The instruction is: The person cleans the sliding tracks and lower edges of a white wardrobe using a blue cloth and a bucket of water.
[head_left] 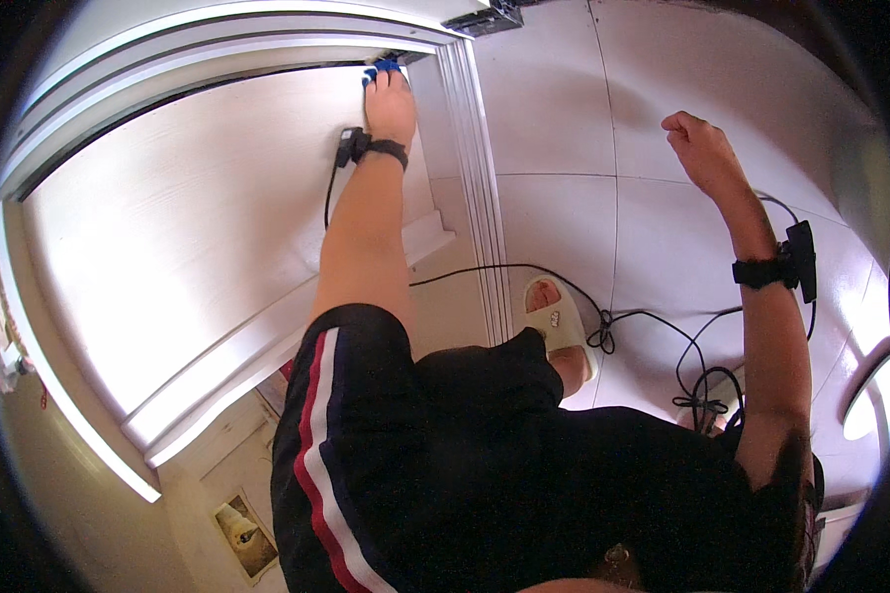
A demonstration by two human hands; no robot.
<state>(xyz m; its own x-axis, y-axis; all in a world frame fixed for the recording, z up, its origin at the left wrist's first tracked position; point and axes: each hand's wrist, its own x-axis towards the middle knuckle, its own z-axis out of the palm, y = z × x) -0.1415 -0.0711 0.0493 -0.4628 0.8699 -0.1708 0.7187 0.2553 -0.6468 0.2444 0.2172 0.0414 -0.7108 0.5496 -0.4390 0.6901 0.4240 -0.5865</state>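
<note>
My left hand [391,107] is stretched out to the far right corner of a white ledge [193,207], its fingers pressing on a blue cloth [383,70]. The cloth lies bunched under the fingertips, beside the dark gap along a metal sliding-track frame [289,53]. What the cloth covers in that corner is hidden. Off to the right, above the tiled floor [549,126], my right hand [704,152] hangs with its fingers curled in; nothing shows in it. Each forearm wears a black strap with a small device, the left one [351,147] and the right one [799,261].
A grooved metal upright [478,185] stands right of the ledge. A black cable [526,265] runs from the left side across to bundled loops [701,404]. My foot in a cream slipper [560,326] is close to that cable. A picture card [246,537] is at lower left.
</note>
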